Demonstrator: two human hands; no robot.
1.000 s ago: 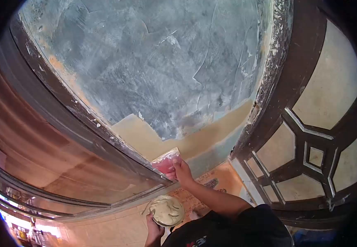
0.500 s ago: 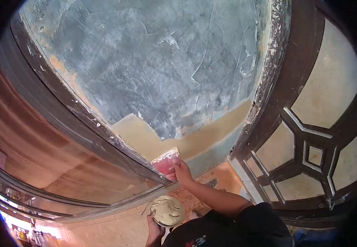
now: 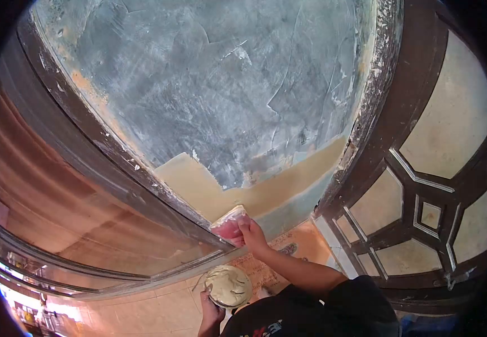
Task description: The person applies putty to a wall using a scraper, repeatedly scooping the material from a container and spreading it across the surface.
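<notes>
My right hand (image 3: 252, 233) grips a red spreader (image 3: 230, 224) with pale paste along its upper edge. The spreader is at the bottom of the wall (image 3: 210, 95), close to the left frame. A beige coated band (image 3: 288, 185) runs across the lower wall, below grey-blue plaster. Lower down, my left hand (image 3: 210, 306) holds a round container of cream-coloured paste (image 3: 228, 286) by its left side. The fingers under the container are partly hidden.
A dark window frame with glass and a reddish curtain (image 3: 47, 185) stands on the left. On the right is a dark wooden door with pale panels (image 3: 448, 118). An orange mat (image 3: 311, 241) lies on the tiled floor (image 3: 137, 314).
The spreader in my right hand has moved slightly down and to the right. The view has shifted a little. My left hand still holds the container.
</notes>
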